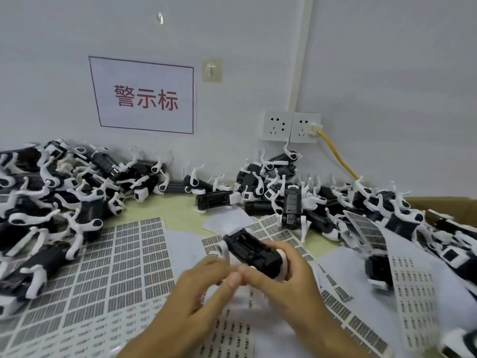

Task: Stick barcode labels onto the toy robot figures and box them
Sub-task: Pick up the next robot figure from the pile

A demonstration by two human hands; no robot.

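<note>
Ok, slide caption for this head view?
Both hands, left and right, hold a toy robot figure over barcode label sheets.

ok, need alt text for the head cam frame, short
Two hands, left and right, hold a black-and-white toy robot over barcode label sheets on a table. More toy robots are piled left and right along a white wall with a red-lettered sign.
</note>
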